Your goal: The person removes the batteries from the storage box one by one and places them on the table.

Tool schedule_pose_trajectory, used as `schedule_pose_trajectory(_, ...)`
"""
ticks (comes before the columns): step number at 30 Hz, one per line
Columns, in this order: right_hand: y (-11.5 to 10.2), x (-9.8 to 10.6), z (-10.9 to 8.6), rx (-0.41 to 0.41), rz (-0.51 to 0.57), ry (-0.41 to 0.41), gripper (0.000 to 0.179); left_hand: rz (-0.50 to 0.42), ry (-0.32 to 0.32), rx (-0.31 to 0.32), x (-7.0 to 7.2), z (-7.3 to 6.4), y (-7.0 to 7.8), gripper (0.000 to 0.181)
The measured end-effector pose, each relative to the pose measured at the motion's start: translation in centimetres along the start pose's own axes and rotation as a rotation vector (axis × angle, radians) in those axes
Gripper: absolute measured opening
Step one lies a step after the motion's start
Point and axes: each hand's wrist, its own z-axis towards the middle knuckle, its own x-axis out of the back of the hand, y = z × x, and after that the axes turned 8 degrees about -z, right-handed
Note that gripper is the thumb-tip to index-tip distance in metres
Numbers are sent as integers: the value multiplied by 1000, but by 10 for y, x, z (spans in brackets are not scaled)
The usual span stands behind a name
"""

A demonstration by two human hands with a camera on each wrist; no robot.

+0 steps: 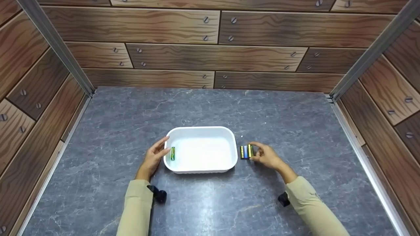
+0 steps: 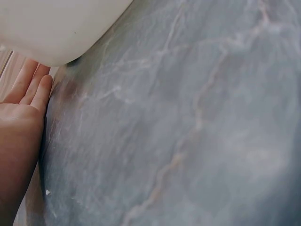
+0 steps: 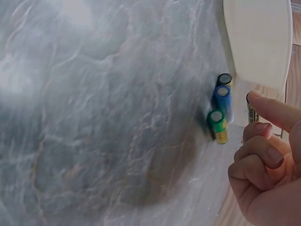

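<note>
A white rectangular tub (image 1: 200, 149) stands on the table, with one green battery (image 1: 173, 153) lying in its left end. My left hand (image 1: 154, 157) holds the tub's left wall, the thumb over the rim and the fingers outside; in the left wrist view those fingers run along beside it. To the right of the tub, my right hand (image 1: 266, 156) pinches a black-and-gold battery (image 3: 252, 110) between thumb and index finger. Just below it on the table lie a blue battery (image 3: 223, 101), a green-and-gold battery (image 3: 218, 126) and a dark-ended battery (image 3: 225, 80), close together.
The grey marbled table (image 1: 210, 203) is bounded by wood-patterned walls (image 1: 177, 55) at the back and both sides. Metal posts (image 1: 60, 49) rise at the back corners. Dark wrist devices (image 1: 160, 196) sit at both sleeves.
</note>
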Motion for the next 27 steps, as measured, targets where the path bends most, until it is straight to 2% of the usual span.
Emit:
schedule_pose_trajectory(14,17,6,-4,-40,-11,14,59,-3,-20,-13,1,0,0,57)
schedule_pose_trajectory(27,28,5,-2,-70,-64,14,59,3,-10,-27,1,0,-1,55)
